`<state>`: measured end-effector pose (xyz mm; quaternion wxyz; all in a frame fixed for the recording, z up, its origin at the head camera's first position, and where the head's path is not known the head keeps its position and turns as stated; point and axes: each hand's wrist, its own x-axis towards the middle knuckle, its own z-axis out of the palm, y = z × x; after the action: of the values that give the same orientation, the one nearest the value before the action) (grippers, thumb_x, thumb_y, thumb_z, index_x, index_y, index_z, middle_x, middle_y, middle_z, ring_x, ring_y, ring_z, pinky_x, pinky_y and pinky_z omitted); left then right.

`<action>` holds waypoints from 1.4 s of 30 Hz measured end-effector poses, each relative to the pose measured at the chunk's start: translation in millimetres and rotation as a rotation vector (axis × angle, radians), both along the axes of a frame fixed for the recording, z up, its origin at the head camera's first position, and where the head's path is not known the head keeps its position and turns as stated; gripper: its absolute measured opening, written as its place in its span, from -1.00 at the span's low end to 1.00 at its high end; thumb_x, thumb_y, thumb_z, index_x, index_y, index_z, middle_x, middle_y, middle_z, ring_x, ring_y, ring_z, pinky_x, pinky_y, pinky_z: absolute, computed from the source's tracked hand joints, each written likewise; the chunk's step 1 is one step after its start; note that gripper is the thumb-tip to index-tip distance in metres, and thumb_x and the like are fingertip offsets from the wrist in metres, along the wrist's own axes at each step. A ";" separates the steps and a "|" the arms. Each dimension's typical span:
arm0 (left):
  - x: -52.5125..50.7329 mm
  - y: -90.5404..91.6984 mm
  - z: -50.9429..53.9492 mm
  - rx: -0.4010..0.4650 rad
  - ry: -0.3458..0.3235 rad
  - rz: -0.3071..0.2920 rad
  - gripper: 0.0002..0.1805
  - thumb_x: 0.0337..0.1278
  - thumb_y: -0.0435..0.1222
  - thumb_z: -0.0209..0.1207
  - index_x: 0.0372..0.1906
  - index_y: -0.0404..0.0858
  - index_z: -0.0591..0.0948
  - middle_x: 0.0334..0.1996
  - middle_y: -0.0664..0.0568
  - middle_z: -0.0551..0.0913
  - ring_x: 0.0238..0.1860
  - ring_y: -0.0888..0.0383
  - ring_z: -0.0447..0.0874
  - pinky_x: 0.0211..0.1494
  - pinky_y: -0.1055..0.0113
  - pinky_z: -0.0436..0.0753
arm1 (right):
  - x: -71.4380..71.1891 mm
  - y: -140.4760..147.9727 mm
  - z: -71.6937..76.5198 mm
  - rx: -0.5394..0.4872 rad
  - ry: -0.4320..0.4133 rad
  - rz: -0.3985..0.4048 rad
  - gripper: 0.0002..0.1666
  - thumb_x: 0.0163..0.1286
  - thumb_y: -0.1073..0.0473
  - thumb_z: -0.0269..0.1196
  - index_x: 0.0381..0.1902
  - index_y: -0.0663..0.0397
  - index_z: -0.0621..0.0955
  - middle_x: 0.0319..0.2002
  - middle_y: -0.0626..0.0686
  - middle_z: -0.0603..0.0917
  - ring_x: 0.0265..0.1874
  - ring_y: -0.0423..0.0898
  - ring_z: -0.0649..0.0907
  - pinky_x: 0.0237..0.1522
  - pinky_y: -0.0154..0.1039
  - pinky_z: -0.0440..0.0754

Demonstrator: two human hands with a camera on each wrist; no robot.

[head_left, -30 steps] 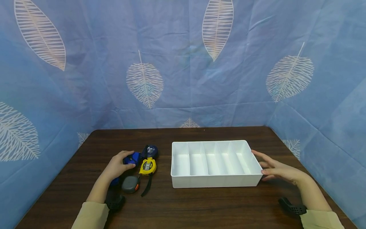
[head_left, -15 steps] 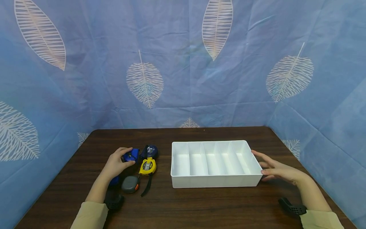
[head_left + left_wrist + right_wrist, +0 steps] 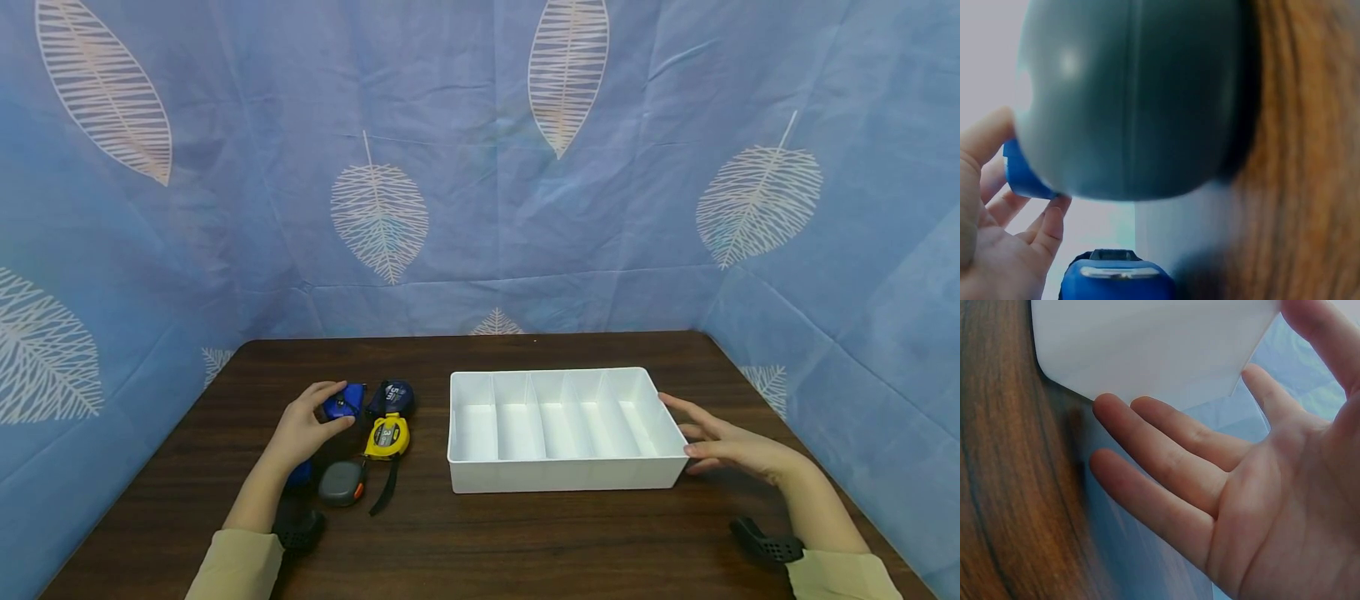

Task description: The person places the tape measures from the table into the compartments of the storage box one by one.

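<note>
pinching a blue tape measure [image 3: 346, 402] between the thumb and fingers of the left hand [image 3: 302, 429], spread only about as wide as its casing, at the left of a dark wooden table [image 3: 495, 537]. cannot tell whether lifted or resting on the wood. just to the right, can see a navy tape measure [image 3: 397, 398] marked 5m, then on its near side a yellow tape measure [image 3: 386, 437] with a black strap [image 3: 386, 490] trailing nearer. left of the strap, can see a grey tape measure [image 3: 342, 483] with an orange patch, blurred and large in the left wrist view, and by the left wrist a second blue tape measure [image 3: 299, 475], partly covered.

farther right, touching the right end of a white tray [image 3: 562, 477] with the right hand [image 3: 738, 443], fingers spread and nearly straight, thumb at the near right corner. can count five compartments in a row, left to right, well apart from the tape measures. beyond the far edge, can see blue cloth [image 3: 465, 208] with pale leaf prints.
</note>
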<state>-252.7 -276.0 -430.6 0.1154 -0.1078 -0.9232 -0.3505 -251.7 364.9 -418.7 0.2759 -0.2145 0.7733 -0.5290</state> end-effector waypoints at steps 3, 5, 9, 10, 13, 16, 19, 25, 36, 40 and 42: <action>0.1 0.9 -0.1 0.012 0.001 -0.010 -0.31 0.12 -0.19 0.33 0.33 -0.33 0.40 0.28 -0.20 0.34 0.10 -0.19 0.45 -0.09 -0.02 0.53 | 0.1 0.1 -0.2 -0.002 -0.001 0.003 -0.10 0.47 0.23 -0.02 0.54 -0.29 -0.26 0.44 0.40 -0.22 0.30 0.26 0.27 0.03 0.16 0.48; 0.3 1.6 0.1 0.016 0.007 -0.014 -0.32 0.12 -0.17 0.33 0.33 -0.33 0.41 0.28 -0.20 0.34 0.11 -0.18 0.44 -0.10 0.01 0.53 | 0.1 0.2 -0.2 -0.002 -0.003 0.005 -0.10 0.48 0.23 -0.03 0.54 -0.29 -0.26 0.44 0.41 -0.22 0.30 0.20 0.30 0.03 0.16 0.48; 0.9 2.7 0.5 0.023 0.021 -0.017 -0.32 0.12 -0.16 0.33 0.32 -0.32 0.41 0.30 -0.21 0.34 0.07 -0.14 0.46 -0.11 0.05 0.51 | -0.2 0.3 -0.1 -0.003 -0.002 0.004 -0.09 0.47 0.23 -0.02 0.54 -0.26 -0.27 0.43 0.43 -0.21 0.27 0.12 0.34 0.03 0.15 0.48; 1.2 3.0 0.8 0.025 0.024 -0.019 -0.32 0.12 -0.17 0.33 0.32 -0.32 0.41 0.30 -0.21 0.34 0.06 -0.14 0.46 -0.11 0.04 0.51 | -0.3 0.3 -0.1 -0.002 -0.001 0.002 -0.09 0.47 0.23 -0.02 0.54 -0.26 -0.26 0.43 0.42 -0.21 0.27 0.13 0.34 0.03 0.15 0.48; 1.6 3.7 1.5 0.030 0.033 -0.024 -0.32 0.12 -0.18 0.33 0.32 -0.32 0.41 0.30 -0.21 0.34 0.05 -0.12 0.46 -0.09 0.03 0.52 | -0.6 0.3 -0.2 0.000 0.006 -0.001 -0.09 0.47 0.23 -0.01 0.54 -0.25 -0.26 0.43 0.43 -0.20 0.29 0.23 0.31 0.02 0.16 0.49; 1.6 4.3 2.2 0.038 0.048 -0.032 -0.32 0.11 -0.21 0.34 0.32 -0.34 0.40 0.30 -0.22 0.34 0.08 -0.14 0.47 -0.07 0.01 0.55 | -0.6 0.3 -0.3 0.003 0.008 0.001 -0.09 0.47 0.23 -0.02 0.54 -0.25 -0.26 0.44 0.42 -0.21 0.30 0.29 0.27 0.02 0.15 0.49; 1.7 4.9 3.0 0.041 0.061 -0.034 -0.31 0.12 -0.23 0.33 0.33 -0.36 0.39 0.30 -0.23 0.33 0.09 -0.16 0.48 -0.08 0.02 0.57 | -0.9 0.7 -0.4 -0.001 0.009 0.008 -0.10 0.48 0.24 -0.03 0.54 -0.25 -0.27 0.43 0.43 -0.22 0.29 0.27 0.29 0.02 0.16 0.48; 2.3 7.8 3.9 0.048 0.056 -0.042 -0.32 0.13 -0.21 0.33 0.33 -0.35 0.39 0.31 -0.24 0.33 0.08 -0.15 0.51 -0.14 0.10 0.60 | -1.1 1.3 -0.5 -0.010 0.004 0.016 -0.10 0.48 0.24 -0.04 0.53 -0.25 -0.28 0.43 0.43 -0.22 0.28 0.23 0.32 0.03 0.16 0.48; 2.3 12.6 5.3 0.078 0.070 -0.070 -0.28 0.12 -0.19 0.33 0.37 -0.27 0.37 0.35 -0.20 0.30 0.22 -0.25 0.37 0.05 -0.10 0.53 | -1.2 1.7 -0.3 -0.006 0.007 0.018 -0.10 0.47 0.22 -0.04 0.53 -0.22 -0.29 0.41 0.48 -0.15 0.24 0.06 0.39 0.03 0.15 0.48; 2.2 13.9 6.3 0.088 0.084 -0.077 -0.28 0.10 -0.22 0.34 0.37 -0.26 0.37 0.34 -0.20 0.31 0.23 -0.24 0.36 0.06 -0.10 0.52 | -1.2 1.6 -0.1 -0.009 0.007 0.017 -0.10 0.47 0.22 -0.04 0.53 -0.23 -0.28 0.42 0.46 -0.17 0.24 0.02 0.39 0.03 0.15 0.48; 2.2 14.5 7.2 0.092 0.093 -0.082 -0.29 0.09 -0.24 0.35 0.36 -0.27 0.38 0.34 -0.20 0.31 0.22 -0.24 0.38 0.06 -0.09 0.52 | -1.3 1.4 0.1 -0.011 0.009 0.019 -0.10 0.48 0.23 -0.04 0.53 -0.22 -0.28 0.42 0.46 -0.18 0.23 0.00 0.40 0.03 0.16 0.48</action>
<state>-250.5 -261.5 -423.5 0.1486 -0.1563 -0.8945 -0.3916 -253.0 366.2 -418.6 0.2764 -0.2255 0.7696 -0.5296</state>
